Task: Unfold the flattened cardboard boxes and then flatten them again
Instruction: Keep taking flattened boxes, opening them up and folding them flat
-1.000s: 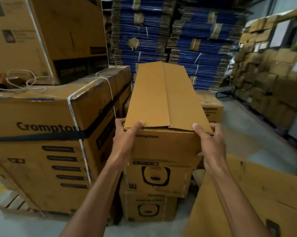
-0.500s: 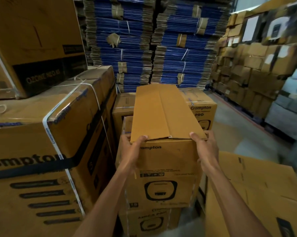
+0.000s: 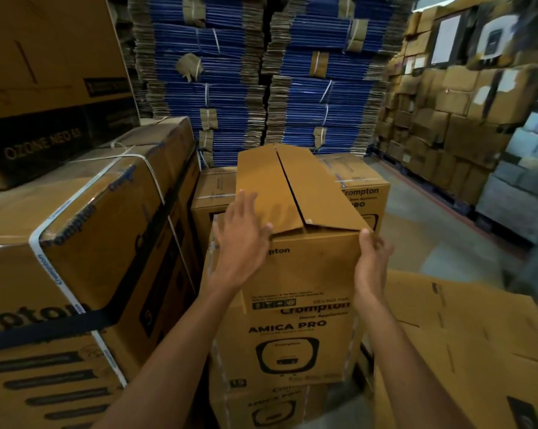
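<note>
**Uneven hold on a box perched high on a stack**

Head view: the plain cardboard box (image 3: 292,187) lies lengthwise on top of a stacked Amica Pro carton (image 3: 298,305). Its two upper panels meet at a dark seam, and its near edge rises in a low peak. Whether it is fully flat or partly opened cannot be told from here.

The hands are apart and doing different things. The left hand (image 3: 243,239) lies flat with its fingers spread on the left panel. The right hand (image 3: 372,264) grips the near right corner, thumb over the top edge.

The main risk is that uneven hold. A push from the flat palm with only one corner pinned would likely slide or swing the box. It could then go toward the strapped Crompton carton (image 3: 91,243) or off the far end.

Pressing down on the peaked edge could crush the panel off its crease instead of folding it.

A hard sideways pull might shift the stack underneath. If the box is dropped to the right, it would land among the flattened cartons (image 3: 465,351) on the floor (image 3: 431,236).
</note>
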Available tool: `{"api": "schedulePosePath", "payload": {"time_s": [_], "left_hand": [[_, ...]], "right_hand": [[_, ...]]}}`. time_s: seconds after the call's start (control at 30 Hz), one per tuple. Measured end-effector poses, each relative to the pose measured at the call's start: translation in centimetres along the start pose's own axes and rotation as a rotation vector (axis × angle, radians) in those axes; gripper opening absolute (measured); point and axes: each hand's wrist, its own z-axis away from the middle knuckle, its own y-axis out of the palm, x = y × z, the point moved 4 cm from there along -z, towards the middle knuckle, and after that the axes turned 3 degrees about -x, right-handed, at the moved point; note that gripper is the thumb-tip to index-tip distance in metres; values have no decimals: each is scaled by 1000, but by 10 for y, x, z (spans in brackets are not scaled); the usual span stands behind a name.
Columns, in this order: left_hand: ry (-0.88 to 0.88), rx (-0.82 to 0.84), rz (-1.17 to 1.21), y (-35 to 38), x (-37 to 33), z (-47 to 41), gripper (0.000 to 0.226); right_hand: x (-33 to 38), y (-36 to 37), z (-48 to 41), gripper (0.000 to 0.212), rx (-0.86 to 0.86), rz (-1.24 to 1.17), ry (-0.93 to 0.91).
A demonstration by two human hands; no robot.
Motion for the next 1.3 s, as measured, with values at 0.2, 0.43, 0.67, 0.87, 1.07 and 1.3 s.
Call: {"api": "schedulePosePath", "payload": {"time_s": [0.2, 0.43, 0.67, 0.87, 1.07, 1.3], "left_hand": [[247, 437, -312, 43, -35, -15, 87], [305, 415, -524, 61, -22, -6, 96], [296, 431, -502, 54, -33, 0, 89], [313, 323, -415, 46, -71, -15, 78], [225, 206, -191, 19, -94, -36, 73], [-87, -79, 681, 16, -48, -6, 72]], "right_hand": [[-123, 15, 63, 40, 97, -271, 702], [-135, 43, 69, 62, 185, -670, 873], [-122, 43, 70, 82, 260, -710, 827], [-84, 23, 43, 74, 206, -652, 615], [-26, 8, 22, 74, 173, -636, 208], [89, -8, -8, 68, 188, -85, -313]]}}
